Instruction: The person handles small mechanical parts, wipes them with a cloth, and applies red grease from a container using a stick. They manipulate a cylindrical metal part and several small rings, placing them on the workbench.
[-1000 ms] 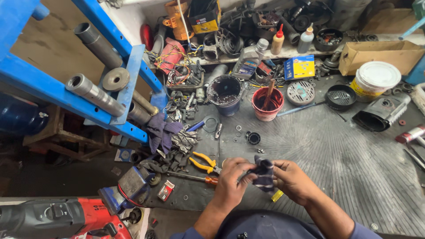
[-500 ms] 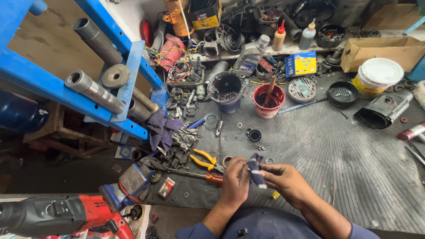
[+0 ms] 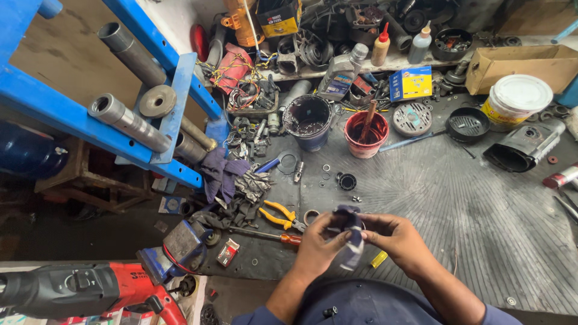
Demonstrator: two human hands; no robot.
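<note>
- Your left hand (image 3: pixel 318 244) and right hand (image 3: pixel 398 238) meet low over the ribbed rubber mat (image 3: pixel 481 222), fingers curled close around a dark blue rag (image 3: pixel 349 238).
- The rag is bunched between both hands — pinched at the top by your fingertips, with a loose end hanging down between the wrists. Whether a part sits inside the cloth you cannot tell.
- Just left of your left hand lie yellow-handled pliers (image 3: pixel 278 215) and a screwdriver (image 3: pixel 265 236) with an orange grip, its tip pointing away from the hand.
- A metal ring (image 3: pixel 310 216) lies on the mat just above your left hand.
- Further up from your hands, a small black round part (image 3: pixel 347 180) sits among loose washers.
- Beyond that stand a dark bucket (image 3: pixel 308 121) and a red bucket (image 3: pixel 366 133) with a stick in it, side by side.
- Far to the left of your hands, at the lower edge, a red and black power drill (image 3: pixel 84 292) lies on its side.
- Up and to the right — well apart from your right hand — a black motor housing (image 3: pixel 525 145) rests near a white-lidded tub (image 3: pixel 516 99).
</note>
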